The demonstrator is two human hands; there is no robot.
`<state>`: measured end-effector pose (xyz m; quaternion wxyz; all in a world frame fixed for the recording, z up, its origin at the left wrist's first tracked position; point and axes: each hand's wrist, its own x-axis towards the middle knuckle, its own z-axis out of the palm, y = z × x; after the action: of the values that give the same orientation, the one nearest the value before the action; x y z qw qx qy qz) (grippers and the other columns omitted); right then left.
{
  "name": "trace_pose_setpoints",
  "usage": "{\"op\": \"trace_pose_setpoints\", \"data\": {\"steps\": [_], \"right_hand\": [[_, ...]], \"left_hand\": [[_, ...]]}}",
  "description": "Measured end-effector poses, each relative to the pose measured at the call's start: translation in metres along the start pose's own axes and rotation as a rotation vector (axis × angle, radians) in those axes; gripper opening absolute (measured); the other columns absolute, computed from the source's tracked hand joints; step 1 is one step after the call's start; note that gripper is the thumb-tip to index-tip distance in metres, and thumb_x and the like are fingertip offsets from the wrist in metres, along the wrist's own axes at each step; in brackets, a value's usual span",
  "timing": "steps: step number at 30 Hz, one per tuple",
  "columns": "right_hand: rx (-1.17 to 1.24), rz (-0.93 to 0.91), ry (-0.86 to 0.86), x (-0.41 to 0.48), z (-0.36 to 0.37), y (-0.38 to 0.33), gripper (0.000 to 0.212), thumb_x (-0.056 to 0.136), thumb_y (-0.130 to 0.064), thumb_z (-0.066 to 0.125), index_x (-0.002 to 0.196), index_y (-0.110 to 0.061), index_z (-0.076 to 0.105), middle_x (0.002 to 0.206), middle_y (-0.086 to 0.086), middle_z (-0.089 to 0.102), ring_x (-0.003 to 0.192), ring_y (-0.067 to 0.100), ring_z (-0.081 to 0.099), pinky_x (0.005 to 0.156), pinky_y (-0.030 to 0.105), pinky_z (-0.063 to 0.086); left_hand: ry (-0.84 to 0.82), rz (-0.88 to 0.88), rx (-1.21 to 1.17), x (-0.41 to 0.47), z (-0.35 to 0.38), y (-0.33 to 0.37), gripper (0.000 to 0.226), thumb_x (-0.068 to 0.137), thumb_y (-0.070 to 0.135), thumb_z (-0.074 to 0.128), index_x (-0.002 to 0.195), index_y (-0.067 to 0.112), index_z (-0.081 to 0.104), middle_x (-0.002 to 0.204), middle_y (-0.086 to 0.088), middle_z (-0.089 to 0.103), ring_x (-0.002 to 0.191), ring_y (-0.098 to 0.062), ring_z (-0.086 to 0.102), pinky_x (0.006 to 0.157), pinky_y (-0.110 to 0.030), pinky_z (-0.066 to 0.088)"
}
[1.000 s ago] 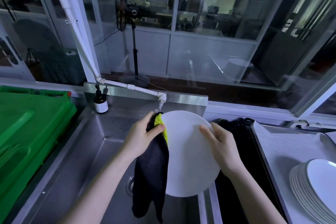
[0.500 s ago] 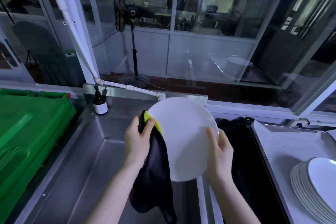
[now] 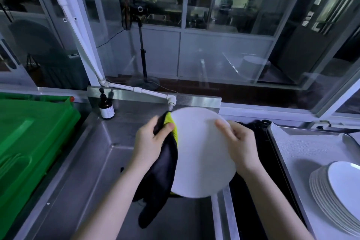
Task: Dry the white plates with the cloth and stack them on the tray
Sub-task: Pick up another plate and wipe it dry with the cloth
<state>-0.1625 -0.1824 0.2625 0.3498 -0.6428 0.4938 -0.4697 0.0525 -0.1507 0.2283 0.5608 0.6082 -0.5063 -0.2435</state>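
- White plate (image 3: pixel 200 158): held tilted, broad face toward the camera, above the right edge of the sink (image 3: pixel 101 171).
- Left hand (image 3: pixel 150 142): above the middle of the sink; grip closed on the cloth (image 3: pixel 163 177), thumb pinching it against the plate's left rim.
- Cloth: black with a yellow-green face; hangs from the left hand down toward the sink floor, lower end free.
- Right hand (image 3: pixel 239 146): above the right edge of the sink; grip closed on the plate's right rim, fingers curled onto the near face; outline blurred.
- Stack of plates (image 3: pixel 335 191): lies on the tray (image 3: pixel 303 152), well to the right of the sink.
- Tap (image 3: pixel 171 101): at the back rim of the sink, just beyond the top of the plate.
- Brown bottle (image 3: pixel 106 108): upright at the back left corner of the sink.
- Green crate (image 3: pixel 29 142): left of the sink.
- Dark bundle (image 3: pixel 257 128): just right of the sink; nature cannot be told.
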Motion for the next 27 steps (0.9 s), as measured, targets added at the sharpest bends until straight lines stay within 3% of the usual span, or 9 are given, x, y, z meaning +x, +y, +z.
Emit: {"op": "trace_pose_setpoints", "data": {"steps": [4, 6, 8, 10, 14, 18, 22, 25, 27], "right_hand": [[0.126, 0.144, 0.057, -0.010, 0.011, 0.012, 0.068, 0.084, -0.056, 0.059, 0.078, 0.010, 0.047, 0.065, 0.006, 0.038, 0.061, 0.016, 0.035, 0.059, 0.033, 0.027], [0.026, 0.052, -0.040, -0.006, 0.009, 0.012, 0.061, 0.090, -0.050, 0.064, 0.066, 0.001, 0.039, 0.062, 0.002, 0.033, 0.058, 0.012, 0.031, 0.055, 0.030, 0.024], [-0.154, -0.100, -0.186, 0.001, 0.007, 0.005, 0.054, 0.093, -0.039, 0.065, 0.060, -0.015, 0.031, 0.058, -0.005, 0.027, 0.055, 0.007, 0.024, 0.050, 0.025, 0.020], [-0.291, -0.215, -0.294, 0.006, 0.006, 0.000, 0.053, 0.093, -0.035, 0.066, 0.058, -0.014, 0.031, 0.056, -0.008, 0.025, 0.054, 0.008, 0.024, 0.049, 0.023, 0.020], [-0.172, -0.140, -0.145, 0.011, -0.005, 0.006, 0.055, 0.094, -0.037, 0.065, 0.060, -0.005, 0.035, 0.059, -0.003, 0.028, 0.057, 0.010, 0.027, 0.054, 0.032, 0.023], [0.078, 0.084, 0.044, 0.000, -0.001, 0.018, 0.057, 0.094, -0.042, 0.063, 0.070, 0.006, 0.044, 0.064, 0.006, 0.034, 0.060, 0.017, 0.032, 0.058, 0.034, 0.024], [-0.119, -0.082, -0.155, 0.005, -0.004, 0.008, 0.055, 0.094, -0.038, 0.064, 0.060, -0.009, 0.032, 0.058, -0.004, 0.028, 0.055, 0.010, 0.026, 0.052, 0.027, 0.021], [-0.296, -0.238, -0.324, 0.009, 0.002, -0.008, 0.053, 0.093, -0.034, 0.066, 0.057, -0.022, 0.029, 0.052, -0.008, 0.025, 0.051, 0.008, 0.024, 0.049, 0.021, 0.021], [-0.302, -0.246, -0.296, 0.016, -0.001, -0.012, 0.053, 0.093, -0.033, 0.067, 0.056, -0.021, 0.031, 0.051, -0.009, 0.027, 0.051, 0.008, 0.026, 0.049, 0.020, 0.021]], "left_hand": [[-0.035, -0.098, 0.024, 0.007, -0.008, -0.009, 0.052, 0.074, 0.062, 0.057, 0.096, 0.015, 0.058, 0.089, -0.008, 0.068, 0.084, -0.020, 0.061, 0.086, -0.045, 0.048], [-0.173, -0.048, 0.112, 0.013, -0.014, -0.004, 0.053, 0.077, 0.060, 0.059, 0.108, 0.017, 0.060, 0.099, -0.002, 0.070, 0.094, -0.017, 0.063, 0.091, -0.038, 0.047], [-0.320, 0.049, 0.172, 0.013, -0.012, 0.002, 0.040, 0.080, 0.048, 0.065, 0.106, 0.018, 0.061, 0.090, 0.000, 0.069, 0.084, -0.010, 0.060, 0.082, -0.032, 0.045], [-0.437, 0.114, 0.212, 0.010, -0.004, 0.004, 0.035, 0.083, 0.042, 0.070, 0.107, 0.018, 0.062, 0.091, -0.009, 0.067, 0.080, -0.013, 0.056, 0.082, -0.036, 0.045], [-0.221, 0.043, 0.119, 0.003, 0.002, -0.003, 0.055, 0.076, 0.064, 0.059, 0.101, 0.015, 0.062, 0.090, -0.018, 0.066, 0.076, -0.021, 0.056, 0.074, -0.040, 0.045], [-0.011, -0.119, -0.041, 0.000, 0.002, -0.011, 0.055, 0.074, 0.060, 0.060, 0.097, 0.010, 0.061, 0.092, -0.016, 0.069, 0.084, -0.029, 0.064, 0.085, -0.049, 0.050], [-0.220, 0.011, 0.058, 0.010, -0.003, -0.002, 0.037, 0.083, 0.042, 0.069, 0.109, 0.016, 0.065, 0.095, -0.007, 0.071, 0.086, -0.010, 0.061, 0.081, -0.029, 0.046], [-0.435, 0.092, 0.153, 0.014, 0.002, 0.006, 0.054, 0.075, 0.058, 0.065, 0.102, 0.012, 0.064, 0.086, -0.012, 0.065, 0.079, -0.008, 0.050, 0.075, -0.030, 0.039], [-0.363, 0.079, 0.089, 0.013, 0.003, 0.005, 0.053, 0.075, 0.060, 0.063, 0.100, 0.012, 0.066, 0.083, -0.012, 0.064, 0.076, -0.008, 0.049, 0.072, -0.030, 0.039]]}}
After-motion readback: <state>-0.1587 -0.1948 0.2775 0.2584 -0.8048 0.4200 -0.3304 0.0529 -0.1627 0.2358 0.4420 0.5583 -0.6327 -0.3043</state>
